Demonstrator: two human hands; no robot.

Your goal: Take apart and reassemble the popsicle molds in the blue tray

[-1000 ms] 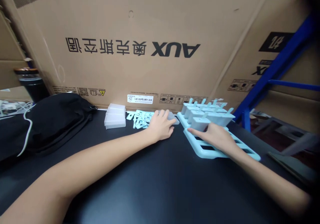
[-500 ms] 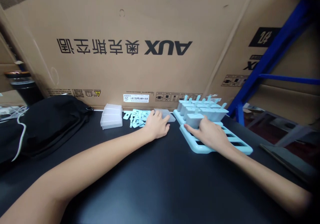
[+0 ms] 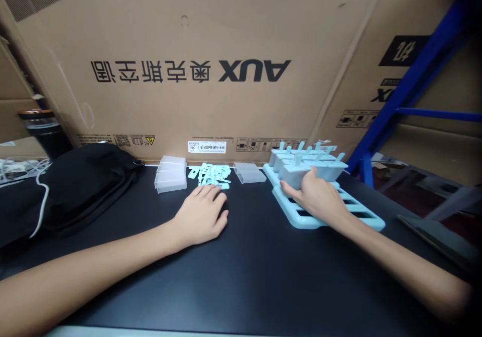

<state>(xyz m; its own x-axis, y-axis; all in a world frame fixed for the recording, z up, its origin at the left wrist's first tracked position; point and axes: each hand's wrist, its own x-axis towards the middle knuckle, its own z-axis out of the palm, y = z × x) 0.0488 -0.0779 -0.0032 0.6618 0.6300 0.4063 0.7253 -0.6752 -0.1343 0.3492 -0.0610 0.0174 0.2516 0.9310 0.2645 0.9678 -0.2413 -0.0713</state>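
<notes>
My right hand [image 3: 320,195] is closed around the side of a popsicle mold [image 3: 293,178] with a light-blue stick in its top. That mold is at the front of several others standing upright in a light-blue tray [image 3: 291,217] with slots. To the left, my left hand [image 3: 201,214] rests palm down on the black table, fingers loosely apart and nothing visible in them. Its fingertips are just in front of a pile of light-blue popsicle sticks [image 3: 213,172]. A translucent mold [image 3: 250,173] lies on its side right of the pile; several more translucent molds [image 3: 171,174] lie to its left.
A big cardboard box [image 3: 181,111] stands along the back of the table [image 3: 241,287]. At the left are a black bag [image 3: 86,181], a white cable [image 3: 43,201] and a dark bottle [image 3: 47,133]. A blue metal frame [image 3: 408,88] rises at the right.
My left hand has come off the translucent mold and moved left and toward me, onto the table. My right hand's mold has shifted slightly up and back, closer to the others.
</notes>
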